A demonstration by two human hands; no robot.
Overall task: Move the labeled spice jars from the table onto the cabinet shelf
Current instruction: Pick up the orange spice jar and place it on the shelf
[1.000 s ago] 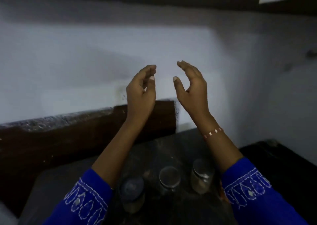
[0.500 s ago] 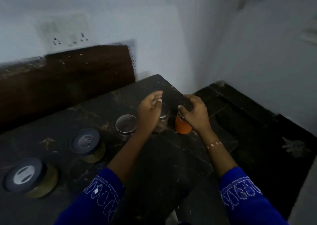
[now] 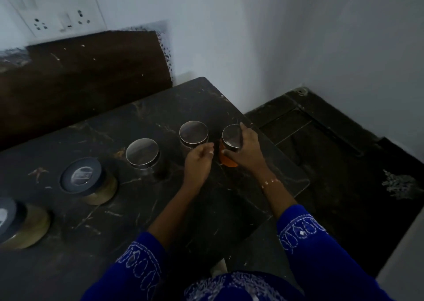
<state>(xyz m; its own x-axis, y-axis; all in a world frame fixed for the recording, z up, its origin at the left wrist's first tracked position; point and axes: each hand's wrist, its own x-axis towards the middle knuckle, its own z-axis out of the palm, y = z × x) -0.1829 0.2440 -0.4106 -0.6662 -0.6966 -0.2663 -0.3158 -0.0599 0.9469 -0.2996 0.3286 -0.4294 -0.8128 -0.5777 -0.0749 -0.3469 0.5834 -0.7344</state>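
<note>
Right hand [image 3: 246, 149] grips the orange jar [image 3: 227, 159]; left hand [image 3: 198, 161] loosely curled, holding nothing.

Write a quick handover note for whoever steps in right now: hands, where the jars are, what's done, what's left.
Right hand grips the orange jar near the table's right edge.
Left hand is open, holding nothing, beside the middle steel-lid jar.
Another steel-lid jar and two dark-lid jars stand further left.
Done: none shelved in view; shelf out of view.
Left: move all five.
</note>
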